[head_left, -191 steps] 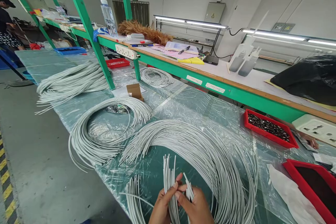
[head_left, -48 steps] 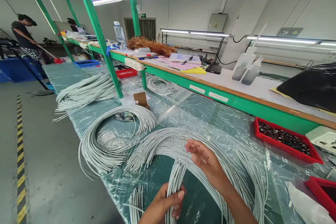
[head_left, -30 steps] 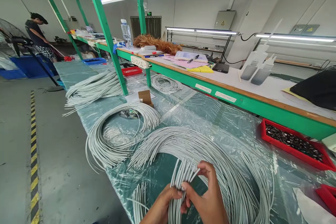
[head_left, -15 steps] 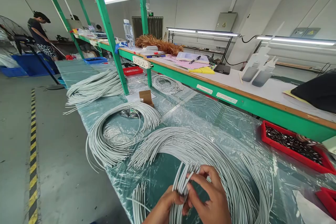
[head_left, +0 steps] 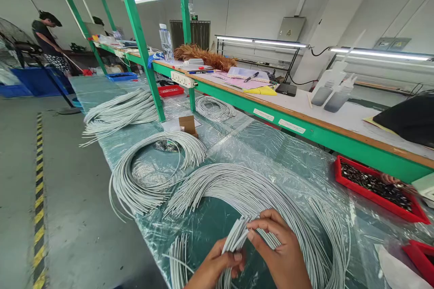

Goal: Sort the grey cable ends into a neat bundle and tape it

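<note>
My left hand (head_left: 220, 264) is closed around a bundle of thin grey cables (head_left: 233, 237), below the cut ends. The ends point up and to the right. At the top of the bundle, my right hand (head_left: 280, 244) pinches cable ends between thumb and fingers. Right behind both hands, a large loose coil of grey cables (head_left: 244, 180) curves across the table, passing beneath my right hand. To the left of my left hand lies another group of cable ends (head_left: 179, 257). How many ends my right fingertips hold is hidden.
More cable coils (head_left: 135, 180) lie on the plastic-covered table (head_left: 271, 153). A red tray (head_left: 373, 189) of small dark parts sits at the right. Along the back runs a raised green-edged shelf (head_left: 233, 99) with bottles (head_left: 335, 95). Far left, a person (head_left: 49, 38) stands near a fan.
The cable ends in my left hand now lean more to the right and sit closer together. My right hand has shifted slightly right, its fingers still at the ends.
</note>
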A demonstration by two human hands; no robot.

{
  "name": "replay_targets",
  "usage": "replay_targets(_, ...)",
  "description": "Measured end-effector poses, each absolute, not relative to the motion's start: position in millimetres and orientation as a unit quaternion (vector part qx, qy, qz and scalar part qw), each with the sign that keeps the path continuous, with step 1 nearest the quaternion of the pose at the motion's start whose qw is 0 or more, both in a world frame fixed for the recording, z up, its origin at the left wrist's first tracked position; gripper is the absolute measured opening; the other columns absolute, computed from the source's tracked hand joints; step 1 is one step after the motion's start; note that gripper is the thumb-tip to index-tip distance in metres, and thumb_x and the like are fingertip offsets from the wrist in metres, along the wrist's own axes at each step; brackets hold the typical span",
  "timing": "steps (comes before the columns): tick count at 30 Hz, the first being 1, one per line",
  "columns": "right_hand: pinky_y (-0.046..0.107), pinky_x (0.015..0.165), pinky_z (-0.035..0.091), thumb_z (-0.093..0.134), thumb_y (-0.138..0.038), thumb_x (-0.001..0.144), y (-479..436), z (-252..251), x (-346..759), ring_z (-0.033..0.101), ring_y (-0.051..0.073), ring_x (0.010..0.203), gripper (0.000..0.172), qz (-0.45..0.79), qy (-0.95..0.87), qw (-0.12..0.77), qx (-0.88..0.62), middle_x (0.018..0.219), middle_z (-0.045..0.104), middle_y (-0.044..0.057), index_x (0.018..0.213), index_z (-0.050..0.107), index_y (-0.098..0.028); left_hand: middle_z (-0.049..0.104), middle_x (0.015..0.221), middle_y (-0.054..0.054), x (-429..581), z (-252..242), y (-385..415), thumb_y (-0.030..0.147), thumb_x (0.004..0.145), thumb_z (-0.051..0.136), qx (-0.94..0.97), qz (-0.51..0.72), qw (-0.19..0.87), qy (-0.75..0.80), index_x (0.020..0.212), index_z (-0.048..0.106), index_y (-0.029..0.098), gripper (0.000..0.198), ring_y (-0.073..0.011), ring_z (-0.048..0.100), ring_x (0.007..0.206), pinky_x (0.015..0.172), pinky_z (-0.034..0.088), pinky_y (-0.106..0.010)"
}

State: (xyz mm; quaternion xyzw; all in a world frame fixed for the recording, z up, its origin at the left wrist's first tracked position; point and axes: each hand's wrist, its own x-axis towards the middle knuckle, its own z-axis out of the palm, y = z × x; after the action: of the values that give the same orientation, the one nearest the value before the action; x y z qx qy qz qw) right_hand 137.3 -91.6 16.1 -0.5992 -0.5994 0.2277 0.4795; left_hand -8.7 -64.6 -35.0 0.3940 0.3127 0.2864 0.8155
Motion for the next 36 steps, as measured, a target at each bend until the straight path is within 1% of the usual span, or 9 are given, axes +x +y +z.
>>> replay_targets(5, 0.026, 0.064, 0.048, 0.054, -0.029, 0.080, -90, 9, 138, 0.054, 0.017, 0.073, 0.010, 0.181, -0.595, 0.479, -0.620, 0.082, 0.055, 0.003, 0.085, 0.061, -0.024, 0.048, 0.057, 0.004, -7, -26, -70, 0.028, 0.061, 0.063, 0.395, 0.283, 0.799, 0.356, 0.067, 0.056, 0.017, 0.014, -0.0102, 0.035, 0.051, 0.055, 0.028, -0.027)
replay_targets(8, 0.033, 0.079, 0.048, 0.053, -0.027, 0.079, -91, 0, 138, 0.053, 0.022, 0.099, 0.031, 0.143, -0.589, 0.483, -0.632, 0.111, 0.052, 0.007, 0.111, 0.052, -0.026, 0.050, 0.059, 0.004, -8, -26, -70, 0.026, 0.061, 0.061, 0.380, 0.270, 0.804, 0.370, 0.074, 0.056, 0.017, 0.017, -0.0115, 0.038, 0.054, 0.057, 0.029, -0.027)
replay_targets(11, 0.036, 0.093, 0.041, 0.050, -0.024, 0.080, -92, 0, 140, 0.042, 0.024, 0.119, 0.041, 0.164, -0.615, 0.467, -0.614, 0.128, 0.045, 0.005, 0.121, 0.047, -0.030, 0.053, 0.062, 0.002, -10, -25, -68, 0.023, 0.062, 0.057, 0.384, 0.259, 0.816, 0.347, 0.071, 0.056, 0.016, 0.012, -0.0128, 0.041, 0.057, 0.062, 0.031, -0.028)
replay_targets(16, 0.032, 0.088, 0.044, 0.054, -0.018, 0.074, -88, 18, 143, 0.055, 0.021, 0.105, 0.041, 0.287, -0.637, 0.407, -0.589, 0.112, 0.059, 0.004, 0.114, 0.055, -0.028, 0.052, 0.064, -0.001, -12, -23, -66, 0.021, 0.067, 0.050, 0.415, 0.257, 0.827, 0.277, 0.067, 0.058, 0.013, 0.011, -0.0128, 0.041, 0.057, 0.066, 0.032, -0.030)
replay_targets(20, 0.029, 0.072, 0.046, 0.057, -0.019, 0.066, -84, 32, 144, 0.059, 0.020, 0.080, 0.025, 0.310, -0.612, 0.378, -0.622, 0.085, 0.063, 0.003, 0.090, 0.062, -0.022, 0.052, 0.068, -0.002, -11, -28, -68, 0.016, 0.066, 0.045, 0.395, 0.251, 0.845, 0.258, 0.070, 0.059, 0.012, 0.015, -0.0118, 0.040, 0.056, 0.065, 0.031, -0.030)
replay_targets(24, 0.025, 0.062, 0.042, 0.057, -0.017, 0.062, -81, 41, 143, 0.054, 0.017, 0.068, 0.006, 0.326, -0.601, 0.364, -0.633, 0.068, 0.057, -0.001, 0.066, 0.055, -0.020, 0.054, 0.070, -0.001, -8, -30, -70, 0.016, 0.062, 0.047, 0.377, 0.262, 0.854, 0.244, 0.083, 0.061, 0.012, 0.027, -0.0109, 0.041, 0.053, 0.059, 0.029, -0.027)
replay_targets(30, 0.025, 0.064, 0.040, 0.051, -0.013, 0.062, -78, 55, 144, 0.052, 0.016, 0.068, 0.009, 0.345, -0.643, 0.263, -0.632, 0.067, 0.055, -0.001, 0.060, 0.056, -0.020, 0.056, 0.070, -0.001, -6, -26, -68, 0.019, 0.062, 0.049, 0.388, 0.251, 0.854, 0.240, 0.109, 0.054, 0.013, 0.047, -0.0114, 0.040, 0.053, 0.059, 0.030, -0.028)
replay_targets(33, 0.026, 0.071, 0.039, 0.051, -0.013, 0.065, -77, 57, 145, 0.055, 0.016, 0.072, 0.016, 0.356, -0.660, 0.259, -0.609, 0.068, 0.056, -0.001, 0.058, 0.062, -0.022, 0.055, 0.070, -0.001, -7, -25, -68, 0.019, 0.062, 0.048, 0.403, 0.254, 0.847, 0.237, 0.103, 0.056, 0.013, 0.042, -0.0117, 0.040, 0.053, 0.059, 0.031, -0.028)
replay_targets(36, 0.023, 0.060, 0.039, 0.050, -0.013, 0.065, -76, 53, 144, 0.054, 0.013, 0.066, 0.017, 0.407, -0.641, 0.273, -0.591, 0.071, 0.052, -0.001, 0.058, 0.064, -0.021, 0.054, 0.071, -0.001, -9, -22, -69, 0.016, 0.063, 0.046, 0.417, 0.247, 0.839, 0.247, 0.084, 0.059, 0.013, 0.025, -0.0118, 0.041, 0.055, 0.064, 0.032, -0.029)
